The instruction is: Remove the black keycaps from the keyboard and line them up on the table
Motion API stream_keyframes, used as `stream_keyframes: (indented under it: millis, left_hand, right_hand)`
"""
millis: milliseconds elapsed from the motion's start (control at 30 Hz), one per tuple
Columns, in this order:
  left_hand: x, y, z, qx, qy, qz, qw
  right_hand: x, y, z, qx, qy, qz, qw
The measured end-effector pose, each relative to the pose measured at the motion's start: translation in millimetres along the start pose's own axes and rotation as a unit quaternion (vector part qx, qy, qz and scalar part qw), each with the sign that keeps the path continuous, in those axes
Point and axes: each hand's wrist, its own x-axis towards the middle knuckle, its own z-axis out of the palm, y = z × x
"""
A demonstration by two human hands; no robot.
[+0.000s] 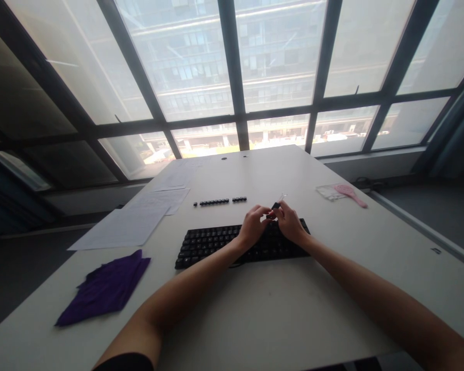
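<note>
A black keyboard [209,245] lies on the white table, its right part partly hidden by my hands and forearms. Over its upper right part, my left hand [254,223] has its fingers closed on a small black keycap [269,216]. Close beside it, my right hand [290,221] grips a small dark tool [276,205] with thin wire loops [282,197] sticking up from it. The fingertips of both hands almost meet. Behind the keyboard, several loose black keycaps [214,202] stand in a row, with a shorter group [239,199] at its right end.
A folded purple cloth [104,288] lies at the left on the table [224,330], with white paper sheets [127,226] behind it. At the right are a pink brush-like object [350,194] and a clear plastic bag [327,192]. Windows stand beyond the table.
</note>
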Motion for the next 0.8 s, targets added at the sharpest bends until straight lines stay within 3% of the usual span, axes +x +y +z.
stream_keyframes:
  millis: [167,367,533,667,800]
  left_hand:
    - [-2,2,-1.0,-0.002,-0.004,0.009,1.000]
    - [-4,1,0.4,0.029,-0.034,0.076,0.996]
    - [-5,2,1.6,0.041,-0.039,0.073,0.996]
    - [5,-4,-8.6,0.004,-0.041,0.031,0.999]
    - [36,-33,-27.9,0.056,-0.054,-0.045,0.996]
  right_hand:
    - [2,1,-1,0.009,0.017,-0.001,1.000]
    - [5,6,-1,0.038,0.019,0.007,0.999]
    - [5,3,-1,0.057,0.039,0.018,0.997]
    - [5,3,0,0.077,0.062,0.035,0.994]
    - [6,6,2,0.085,0.058,0.041,0.994]
